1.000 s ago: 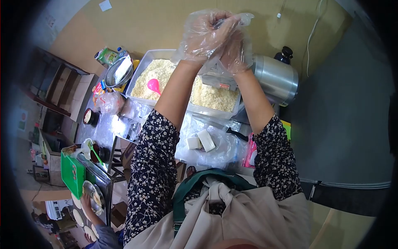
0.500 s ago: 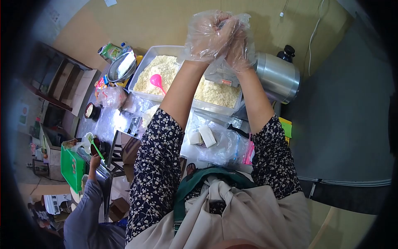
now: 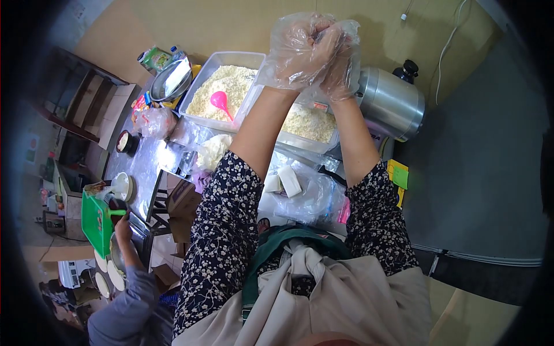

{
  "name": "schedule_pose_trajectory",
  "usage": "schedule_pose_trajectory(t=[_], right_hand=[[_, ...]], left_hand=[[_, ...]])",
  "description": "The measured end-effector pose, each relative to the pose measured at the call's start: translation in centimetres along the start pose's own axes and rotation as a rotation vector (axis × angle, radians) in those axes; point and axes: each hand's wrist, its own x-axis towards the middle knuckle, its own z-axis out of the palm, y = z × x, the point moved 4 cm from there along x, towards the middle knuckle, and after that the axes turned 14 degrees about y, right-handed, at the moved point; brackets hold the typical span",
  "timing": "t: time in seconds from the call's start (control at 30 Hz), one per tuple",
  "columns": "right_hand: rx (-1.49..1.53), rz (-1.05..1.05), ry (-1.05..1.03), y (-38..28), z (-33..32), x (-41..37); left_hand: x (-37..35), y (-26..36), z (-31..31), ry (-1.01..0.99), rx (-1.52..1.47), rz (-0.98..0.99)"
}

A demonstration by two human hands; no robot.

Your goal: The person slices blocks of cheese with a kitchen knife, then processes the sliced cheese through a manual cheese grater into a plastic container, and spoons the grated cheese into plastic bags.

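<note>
My left hand (image 3: 297, 57) and my right hand (image 3: 339, 69), both in loose clear plastic gloves, are raised and pressed together with the fingers closed. Whatever lies between them, if anything, is hidden. Below and to the left stands a clear plastic tub (image 3: 190, 115) of pale crumbly shreds, with a pink spoon (image 3: 219, 99) lying on top. A second heap of pale shreds (image 3: 310, 124) sits in a container under my forearms. Nearer my body, white blocks (image 3: 289, 181) rest on clear plastic, beside a black-handled knife (image 3: 333, 176).
A large steel cylinder (image 3: 392, 104) stands to the right. At left are a metal bowl (image 3: 167, 81), a plastic bag (image 3: 156, 122) and a small dark pot (image 3: 124, 142). A co-worker's hand (image 3: 122, 228) is near a green tray (image 3: 95, 222).
My joined hands have shifted slightly right in view and stay pressed together. The co-worker's hand has moved left and down, with the green-handled utensil near the dark container.
</note>
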Motion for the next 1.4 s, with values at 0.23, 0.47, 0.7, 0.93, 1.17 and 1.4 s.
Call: schedule_pose_trajectory(t=[0.23, 0.47, 0.7, 0.93, 1.17, 1.4], right_hand=[[0.406, 0.277, -0.016, -0.8, 0.4, -0.5], [0.419, 0.246, 0.025, -0.6, 0.7, -0.9], [0.101, -0.073, -0.021, -0.7, 0.2, -1.0], [-0.165, -0.190, -0.001, 0.0, -0.4, -1.1], [-0.290, -0.142, 0.080, -0.5, -0.3, -1.6], [-0.298, -0.478, -0.024, -2.0, 0.4, -2.1]], left_hand=[[-0.1, -0.3, 0.3, 0.010, -0.006, -0.005], [-0.3, -0.4, 0.5, 0.075, -0.140, 0.006], [-0.5, 0.1, 0.0, 0.018, 0.024, 0.067], [-0.9, 0.4, 0.0, 0.019, -0.007, 0.078], [-0.9, 0.3, 0.1, 0.087, -0.067, 0.100], [-1.7, 0.3, -0.1, -0.028, -0.042, -0.009]])
